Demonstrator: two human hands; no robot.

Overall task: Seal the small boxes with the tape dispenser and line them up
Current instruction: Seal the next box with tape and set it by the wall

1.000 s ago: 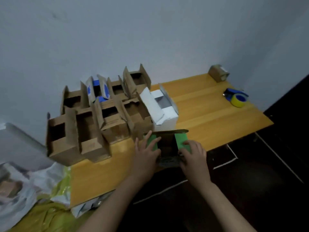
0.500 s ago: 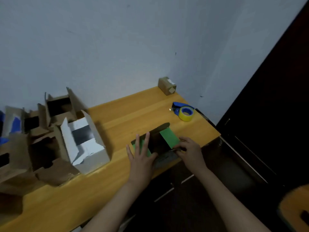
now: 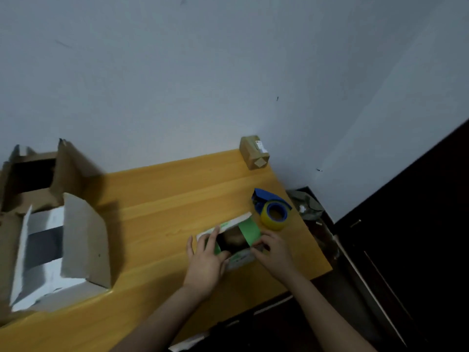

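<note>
Small box (image 3: 239, 257) sits at the near right edge of the wooden table (image 3: 165, 199), top open, dark inside. It has a pale printed front wall, a green flap (image 3: 250, 231) raised on its right side, a sliver of green on the left side and a white flap with green print tilted back on the far side.

Left hand (image 3: 205, 260) lies on the left side of the box, fingers straight and spread, index reaching to the far flap, not gripping. Right hand (image 3: 274, 252) has curled fingers pinching the near right corner of the box under the green flap.

Just beyond the box, to the right, is the tape dispenser (image 3: 271, 209): blue body, yellow roll, lying on the table, untouched and close to the green flap. At the far right corner by the wall stands 1 sealed brown box (image 3: 253, 152) with a label on top.

Well apart on the left is a white open box (image 3: 58, 250) with grey flaps up; behind it is a brown open carton (image 3: 33, 179), blurred.
</note>
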